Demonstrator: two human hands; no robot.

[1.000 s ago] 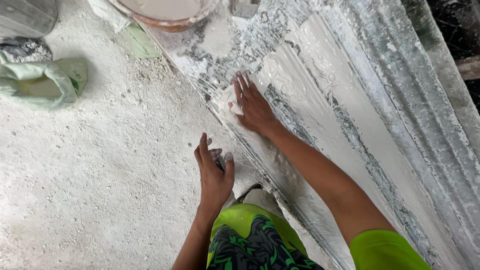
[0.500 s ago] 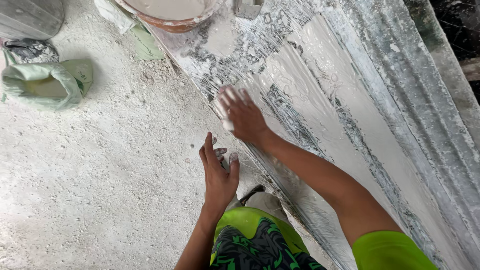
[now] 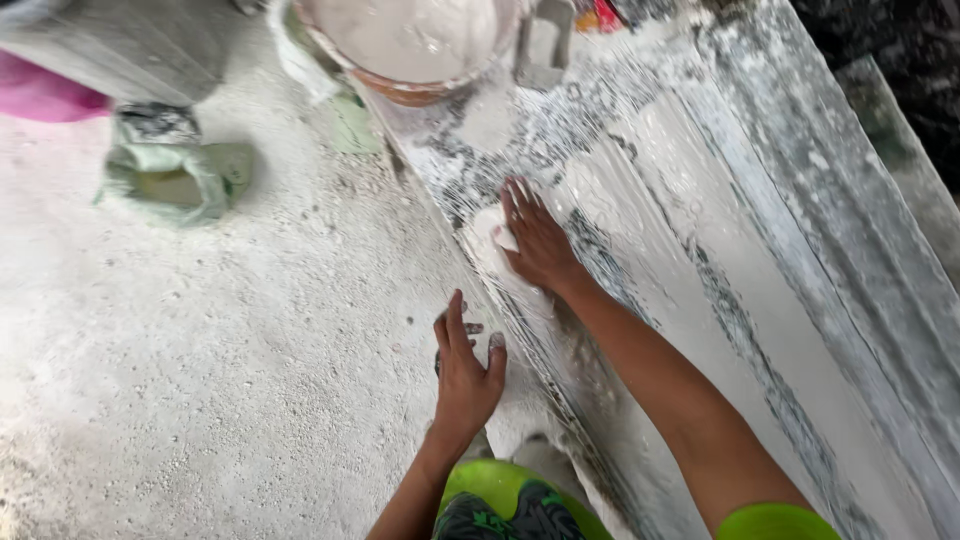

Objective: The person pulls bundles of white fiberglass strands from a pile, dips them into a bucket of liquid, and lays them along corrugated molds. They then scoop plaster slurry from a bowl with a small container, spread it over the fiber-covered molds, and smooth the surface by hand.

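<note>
Pressing flat on the wet grey-white coat, the right hand (image 3: 540, 245) lies palm down with fingers spread on the long ribbed panel (image 3: 760, 250), close to its left edge and a little below the far end; it grips nothing that can be made out, though a pale lump of paste (image 3: 497, 232) sits under or just beside the thumb side and whether it is held cannot be told. In the head view, the only one, the left hand (image 3: 466, 375) rests open, fingers splayed and dusted white, on the rough concrete floor (image 3: 200, 400) just beside the panel's left edge, holding nothing and seemingly propping the body. The panel's long axis runs diagonally from the upper left, where a round basin (image 3: 410, 45) of pale slurry stands at its far end, down toward the lower right corner of the view, and its ridges follow that same line. To smooth well here, I judge the palm should travel along the ridges, not across them, with even pressure so the coat fills the channels and leaves no bare streaks like the dark one lower right. A crumpled green sack (image 3: 175, 180) lies well apart on the floor to the left
</note>
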